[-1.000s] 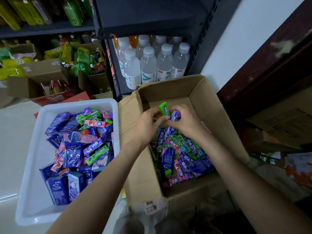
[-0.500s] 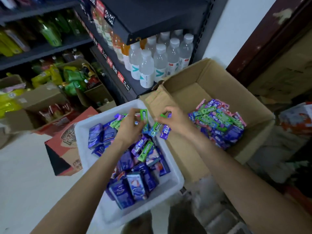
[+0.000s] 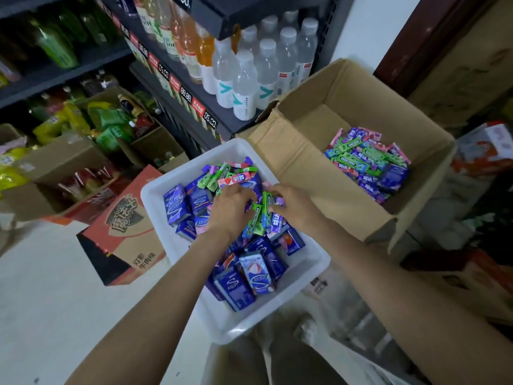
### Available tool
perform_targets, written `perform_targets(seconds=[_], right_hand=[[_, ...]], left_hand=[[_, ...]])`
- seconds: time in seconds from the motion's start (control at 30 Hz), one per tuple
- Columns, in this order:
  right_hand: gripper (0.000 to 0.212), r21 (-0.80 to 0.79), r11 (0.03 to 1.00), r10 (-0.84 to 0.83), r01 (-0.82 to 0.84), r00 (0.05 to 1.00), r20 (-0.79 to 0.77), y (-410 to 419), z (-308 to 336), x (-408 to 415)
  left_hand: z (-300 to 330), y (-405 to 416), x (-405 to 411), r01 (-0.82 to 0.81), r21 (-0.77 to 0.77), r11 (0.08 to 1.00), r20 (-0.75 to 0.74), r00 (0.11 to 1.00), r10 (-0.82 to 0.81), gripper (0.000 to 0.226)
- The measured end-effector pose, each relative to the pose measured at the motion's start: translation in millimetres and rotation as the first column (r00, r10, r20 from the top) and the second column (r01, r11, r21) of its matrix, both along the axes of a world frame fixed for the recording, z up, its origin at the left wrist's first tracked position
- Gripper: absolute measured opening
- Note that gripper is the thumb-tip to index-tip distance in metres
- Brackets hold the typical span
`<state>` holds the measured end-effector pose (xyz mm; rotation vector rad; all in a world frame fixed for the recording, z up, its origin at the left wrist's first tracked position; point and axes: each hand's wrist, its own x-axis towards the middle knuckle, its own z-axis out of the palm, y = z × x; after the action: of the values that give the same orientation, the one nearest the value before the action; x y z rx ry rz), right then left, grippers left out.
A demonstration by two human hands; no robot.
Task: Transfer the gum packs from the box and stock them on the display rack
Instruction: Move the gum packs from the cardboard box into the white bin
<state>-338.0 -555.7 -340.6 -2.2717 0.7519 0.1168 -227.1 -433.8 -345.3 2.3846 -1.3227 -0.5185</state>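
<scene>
At the bottom of the frame I see both forearms reaching up toward the centre, over a white plastic tub [image 3: 311, 276] that sits on the pale floor. The tub holds a heap of gum packs [image 3: 244, 262]: blue and purple box packs nearest me, green and pink stick packs farther back. My left hand [image 3: 230, 209] lies palm down on the heap, its fingers curled into the packs; I cannot tell whether it grips one. My right hand [image 3: 297, 204] is just beside it, fingers bent around a green stick pack [image 3: 266, 205] that stands tilted between the two hands.

Right of the tub and touching its far corner stands an open cardboard box [image 3: 305, 151], with more loose gum packs [image 3: 366, 165] piled against its right wall. Left of the tub lies a red and black printed carton [image 3: 125, 232]. Beyond, in the upper centre, a dark shelf [image 3: 211, 118] with red price tags carries clear water bottles [image 3: 244, 84] and orange drink bottles [image 3: 204, 48].
</scene>
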Motion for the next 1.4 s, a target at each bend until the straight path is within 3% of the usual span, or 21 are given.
perform_targets(seconds=[0.1,0.2,0.37,0.47,0.57,0.7,0.77,0.83,0.93,1.1,1.23,1.4], right_hand=[[0.036,-0.093,0.996,0.004,0.0,0.999,0.051,0.4,2.3,-9.8],[0.028,-0.106,0.992,-0.047,0.064,0.986,0.158,-7.1,17.6,-20.7],[0.027,-0.029,0.946,-0.286,0.323,0.873,0.396,-42.3,52.5,-43.1],[0.026,-0.064,0.891,-0.382,0.45,0.817,0.432,-80.4,59.6,-57.3],[0.027,-0.062,0.892,-0.41,0.448,0.859,0.307,-119.8,57.2,-67.7],[0.042,-0.055,0.945,-0.317,0.323,0.943,0.103,-162.4,35.2,-63.4],[0.054,-0.04,0.971,-0.235,0.235,0.972,0.011,-176.1,21.6,-54.0],[0.062,0.009,0.987,-0.158,0.159,0.985,-0.065,-184.3,8.2,-43.8],[0.068,0.023,1.0,-0.007,0.011,0.989,-0.15,-188.1,-10.0,-30.5],[0.069,-0.101,0.98,0.139,-0.174,0.947,-0.29,-192.3,-40.5,-10.5],[0.071,-0.221,0.952,0.108,-0.211,0.908,-0.404,-194.4,-51.5,-1.8],[0.068,-0.312,0.923,0.069,-0.224,0.896,-0.439,-195.5,-50.2,6.5]], left_hand=[[1.8,-2.8,-3.6,-0.011,-0.029,1.0,0.023,1.0,0.012,0.026],[11.5,-10.4,-7.0,-0.073,-0.162,0.984,-0.067,0.996,0.063,0.022],[44.6,-52.5,-20.0,-0.216,-0.344,0.914,-0.309,0.945,0.107,0.017],[52.0,-95.2,-28.1,-0.138,-0.354,0.925,-0.277,0.96,0.037,0.022],[44.2,-138.5,-26.4,-0.022,-0.232,0.973,-0.145,0.989,-0.012,0.046],[32.2,-172.0,-5.8,0.09,-0.111,0.99,0.027,0.996,-0.087,0.079],[24.8,-175.3,5.1,0.13,-0.055,0.99,0.062,0.99,-0.126,0.097],[13.3,-173.6,12.6,0.138,-0.102,0.985,0.04,0.99,-0.134,0.111],[-4.0,-168.9,21.2,0.191,-0.183,0.964,0.103,0.979,-0.174,0.094],[-12.5,-168.4,43.3,0.339,-0.147,0.929,0.239,0.924,-0.299,0.076],[-10.7,-172.5,49.3,0.393,-0.102,0.914,0.337,0.878,-0.34,0.078],[-16.3,-169.0,48.3,0.343,-0.058,0.938,0.34,0.89,-0.304,0.083]])
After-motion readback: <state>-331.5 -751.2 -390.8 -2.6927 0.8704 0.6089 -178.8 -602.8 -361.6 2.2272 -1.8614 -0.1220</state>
